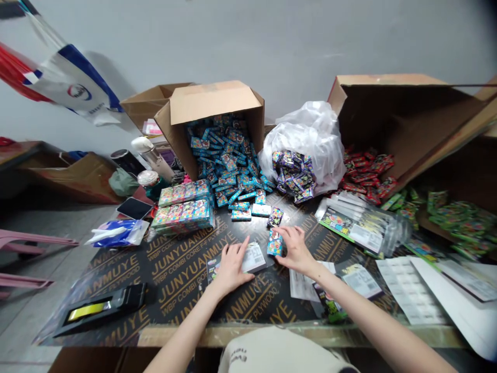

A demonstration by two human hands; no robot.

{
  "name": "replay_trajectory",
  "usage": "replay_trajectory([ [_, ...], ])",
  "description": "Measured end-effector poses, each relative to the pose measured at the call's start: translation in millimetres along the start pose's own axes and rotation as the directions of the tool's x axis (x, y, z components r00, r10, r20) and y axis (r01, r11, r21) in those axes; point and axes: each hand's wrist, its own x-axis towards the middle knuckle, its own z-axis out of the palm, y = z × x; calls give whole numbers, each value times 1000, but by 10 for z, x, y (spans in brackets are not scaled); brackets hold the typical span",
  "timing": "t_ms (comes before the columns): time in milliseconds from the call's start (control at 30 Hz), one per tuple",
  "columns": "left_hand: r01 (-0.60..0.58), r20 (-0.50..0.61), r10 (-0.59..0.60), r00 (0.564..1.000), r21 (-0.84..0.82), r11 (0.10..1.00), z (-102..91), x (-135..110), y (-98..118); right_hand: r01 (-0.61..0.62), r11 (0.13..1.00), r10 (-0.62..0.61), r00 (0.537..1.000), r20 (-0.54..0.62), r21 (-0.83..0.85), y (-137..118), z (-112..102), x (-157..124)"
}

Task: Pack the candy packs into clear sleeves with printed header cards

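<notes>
My right hand (pixel 297 251) pinches a small blue patterned box (pixel 275 243) between thumb and fingers, just above or on the tabletop. Right beyond that box lies a small purple one (pixel 275 217). My left hand (pixel 234 265) rests with fingers spread on a flat clear package with a white printed label (pixel 254 258), and it partly covers that package. Behind my hands, several loose blue boxes (pixel 240 211) and a white-sided box (pixel 261 210) lie on the table.
Cartons hold blue boxes (pixel 229 147), red packets (pixel 367 171) and green packets (pixel 462 223). Purple packets (pixel 295 176) spill from a white plastic bag (pixel 310 132). Wrapped stacks (pixel 182 212), a phone (pixel 134 207) and a tape dispenser (pixel 99 309) stand left; clear pouches (pixel 357 228) lie right.
</notes>
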Motion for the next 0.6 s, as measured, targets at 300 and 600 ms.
replay_trajectory([
  [300, -100, 58, 105, 993, -80, 992, -67, -21, 58, 109, 947, -175, 963, 203, 301, 35, -4, -73],
  [600, -18, -13, 17, 1000, -141, 990, -127, 9, 109, 24, 946, -76, 986, 150, 323, -55, -7, 43],
])
